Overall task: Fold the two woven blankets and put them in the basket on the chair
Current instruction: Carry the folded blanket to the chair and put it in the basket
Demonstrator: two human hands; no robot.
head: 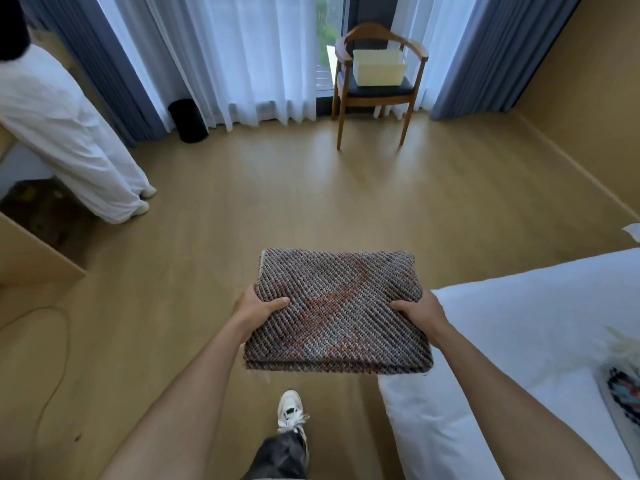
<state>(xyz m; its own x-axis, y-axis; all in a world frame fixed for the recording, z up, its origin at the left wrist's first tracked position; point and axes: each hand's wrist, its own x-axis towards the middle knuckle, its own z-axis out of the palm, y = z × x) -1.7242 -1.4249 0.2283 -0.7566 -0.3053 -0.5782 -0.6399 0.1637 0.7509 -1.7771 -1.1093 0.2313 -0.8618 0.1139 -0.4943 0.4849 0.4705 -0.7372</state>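
A folded brown-and-red woven blanket is held flat at centre. The left hand grips its 9 o'clock edge and the right hand its 3 o'clock edge, thumbs on top. At 4 o'clock a multicoloured woven blanket lies on the white bed. Far off at 12 o'clock, a cream rectangular basket sits on the dark-seated wooden chair, its open top showing pale inner walls.
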